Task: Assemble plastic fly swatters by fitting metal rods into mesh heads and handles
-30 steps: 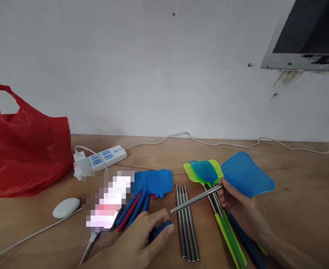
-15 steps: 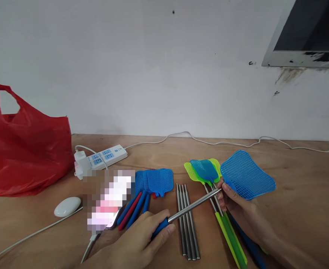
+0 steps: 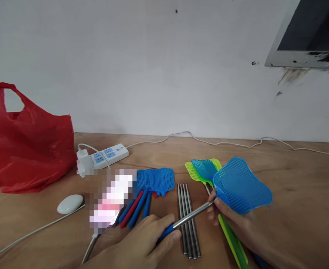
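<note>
Half a second on, blue swatter (image 3: 241, 186) sits lower.

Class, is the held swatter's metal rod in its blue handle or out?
In: the metal rod runs straight into the blue handle gripped by the left hand, with no gap showing.

No writing can be read: the phone screen (image 3: 112, 201) is blurred, and the power strip (image 3: 105, 155) shows no legible marking.
</note>
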The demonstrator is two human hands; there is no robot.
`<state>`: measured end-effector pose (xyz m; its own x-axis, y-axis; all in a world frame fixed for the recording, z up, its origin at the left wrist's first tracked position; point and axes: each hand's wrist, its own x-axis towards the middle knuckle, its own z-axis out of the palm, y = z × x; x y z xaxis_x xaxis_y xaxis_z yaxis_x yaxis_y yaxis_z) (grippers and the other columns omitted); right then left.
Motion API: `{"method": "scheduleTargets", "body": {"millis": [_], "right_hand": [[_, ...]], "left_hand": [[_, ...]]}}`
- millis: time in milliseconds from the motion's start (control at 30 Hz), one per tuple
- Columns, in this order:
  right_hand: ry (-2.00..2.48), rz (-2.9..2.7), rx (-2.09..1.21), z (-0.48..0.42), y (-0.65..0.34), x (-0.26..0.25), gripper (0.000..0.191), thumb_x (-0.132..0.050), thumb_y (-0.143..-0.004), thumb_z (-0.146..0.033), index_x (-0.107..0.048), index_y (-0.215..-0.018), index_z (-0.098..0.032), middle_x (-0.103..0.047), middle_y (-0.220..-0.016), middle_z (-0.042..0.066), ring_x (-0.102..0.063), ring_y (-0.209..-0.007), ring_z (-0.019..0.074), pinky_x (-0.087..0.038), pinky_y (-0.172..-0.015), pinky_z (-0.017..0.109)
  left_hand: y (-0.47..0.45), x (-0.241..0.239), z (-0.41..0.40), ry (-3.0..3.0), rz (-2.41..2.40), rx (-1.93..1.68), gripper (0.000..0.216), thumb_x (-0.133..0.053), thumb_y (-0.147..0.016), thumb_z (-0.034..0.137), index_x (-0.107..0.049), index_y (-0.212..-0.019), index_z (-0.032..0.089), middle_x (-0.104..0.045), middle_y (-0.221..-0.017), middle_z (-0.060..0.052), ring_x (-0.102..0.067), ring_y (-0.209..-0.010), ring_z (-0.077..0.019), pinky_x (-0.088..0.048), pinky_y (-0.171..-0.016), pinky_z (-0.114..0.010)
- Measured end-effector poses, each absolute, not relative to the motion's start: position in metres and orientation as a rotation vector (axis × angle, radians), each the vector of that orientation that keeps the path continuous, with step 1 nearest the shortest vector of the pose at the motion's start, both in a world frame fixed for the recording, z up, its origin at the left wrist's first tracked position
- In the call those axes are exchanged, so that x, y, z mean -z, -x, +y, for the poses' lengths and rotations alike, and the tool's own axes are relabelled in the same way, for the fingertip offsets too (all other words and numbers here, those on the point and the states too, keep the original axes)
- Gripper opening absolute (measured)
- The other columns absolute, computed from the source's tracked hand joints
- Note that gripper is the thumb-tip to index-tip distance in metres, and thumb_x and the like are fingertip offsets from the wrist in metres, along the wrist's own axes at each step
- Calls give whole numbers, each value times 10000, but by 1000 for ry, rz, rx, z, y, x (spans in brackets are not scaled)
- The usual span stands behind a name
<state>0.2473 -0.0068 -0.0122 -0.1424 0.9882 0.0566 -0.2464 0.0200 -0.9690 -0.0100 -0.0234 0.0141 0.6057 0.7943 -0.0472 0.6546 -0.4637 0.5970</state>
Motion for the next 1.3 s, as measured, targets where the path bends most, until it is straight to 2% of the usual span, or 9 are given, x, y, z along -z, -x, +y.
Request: {"method": "scheduleTargets", "body": {"millis": [67,167,333,567,733,867,1033,1167,1300], "right_hand": [[948,-1217,-1412,-10,-243,17,268,-755,-830,-463,-699,-916,-216,-728,-726,27,-691,-653,170,-568,-582,271],[953,-1264,-1409,-12,-238,18,297,-758,-814,-488,-695,-917,-218,-737,-707,24,-697,-609,171,-573,-560,279],[1001,-1323,-1345,-17,-232,7,268,-762,-794,-484,-715,-837,-225,-738,-660,25,-681,-557,171,-583,-572,301],[1042,-1171,-1188,-13,-239,1,282,-823,-720,-481,-706,-769,-230,-683,-582,5,-640,-508,183,-564,-551,326],[972,-876,-1108,11,-256,-2,341,-924,-585,-422,-700,-738,-217,-634,-597,-24,-559,-500,131,-481,-457,246],[917,-847,-1160,14,-258,-4,314,-900,-644,-409,-716,-780,-194,-648,-626,-5,-570,-540,136,-472,-472,243],[857,-733,-1247,13,-259,-2,361,-810,-725,-521,-728,-874,-202,-659,-623,-1,-585,-552,145,-478,-482,241],[867,-608,-1249,17,-262,0,338,-833,-687,-508,-703,-761,-204,-637,-593,-18,-552,-514,120,-480,-470,217],[912,-647,-1140,19,-262,3,319,-868,-668,-454,-661,-696,-212,-607,-562,-37,-507,-470,98,-429,-414,196]], "left_hand": [[9,-13,-25,-2249,1114,-307,429,-270,-1062,514,-587,-966,242,-641,-838,1,-606,-800,-175,-429,-715,-265],[9,-11,-25,-2217,1082,-298,415,-251,-1072,495,-578,-1025,244,-644,-875,2,-598,-828,-169,-428,-738,-256],[7,-10,-25,-2223,1030,-306,407,-251,-1081,466,-588,-1022,244,-624,-845,9,-566,-784,-161,-419,-725,-258],[9,-9,-26,-2249,1042,-386,428,-263,-1075,481,-581,-924,238,-613,-787,11,-578,-745,-161,-419,-693,-262],[18,-7,-19,-2273,1091,-385,421,-285,-1065,477,-568,-857,245,-614,-761,23,-602,-741,-165,-414,-662,-265],[17,-10,-19,-2238,1148,-393,404,-312,-1057,478,-558,-836,246,-608,-757,30,-598,-749,-165,-423,-683,-260],[15,-11,-19,-2175,1151,-314,406,-315,-1056,486,-563,-862,229,-611,-797,16,-604,-798,-169,-435,-720,-261],[18,-7,-20,-2152,1170,-365,381,-346,-1042,498,-598,-924,237,-622,-836,7,-609,-818,-177,-456,-747,-267],[22,-3,-22,-2149,1151,-448,321,-382,-1033,476,-616,-975,265,-675,-904,6,-633,-891,-196,-481,-796,-272]]}}
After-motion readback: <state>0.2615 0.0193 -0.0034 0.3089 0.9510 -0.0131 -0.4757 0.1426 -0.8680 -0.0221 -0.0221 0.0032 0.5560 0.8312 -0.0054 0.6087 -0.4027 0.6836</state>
